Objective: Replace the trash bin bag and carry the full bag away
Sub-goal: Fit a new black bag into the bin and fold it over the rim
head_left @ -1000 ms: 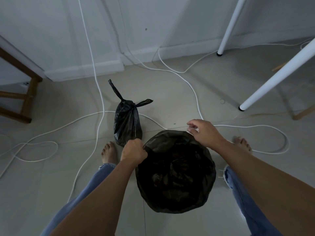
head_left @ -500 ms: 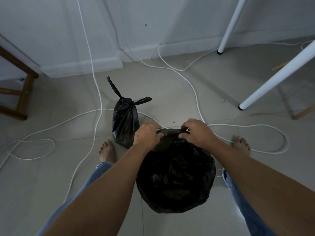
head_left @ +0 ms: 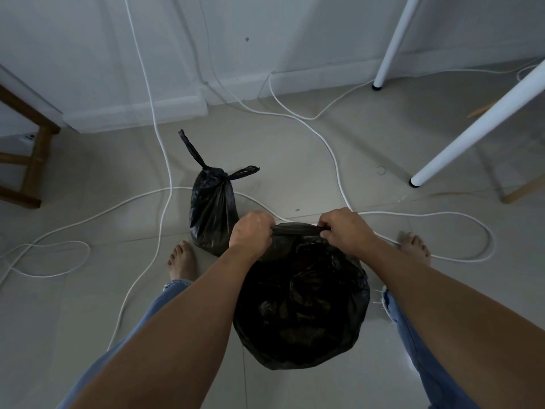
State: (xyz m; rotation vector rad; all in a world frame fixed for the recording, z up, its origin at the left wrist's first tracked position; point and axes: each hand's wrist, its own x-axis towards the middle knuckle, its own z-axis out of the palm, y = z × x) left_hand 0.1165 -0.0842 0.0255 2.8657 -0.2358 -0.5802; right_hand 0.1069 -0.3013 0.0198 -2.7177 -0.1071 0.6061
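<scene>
A trash bin wrapped in a fresh black bag (head_left: pixel 300 308) stands on the floor between my feet; the bin itself is hidden under the plastic. My left hand (head_left: pixel 250 231) and my right hand (head_left: pixel 345 228) both pinch the far rim of this bag, close together, with a short strip of plastic stretched between them. Behind my left hand a full black bag (head_left: pixel 212 211), tied at the top with two ears sticking out, stands upright on the tiles.
White cables (head_left: pixel 165 160) snake across the floor around the bags and my bare feet. Two white table legs (head_left: pixel 472 128) slant down at the right. A wooden stool (head_left: pixel 32 160) stands at the left by the wall.
One second ago my hands held the bag's rim far apart at its left and right. They have come together at the far edge of the rim.
</scene>
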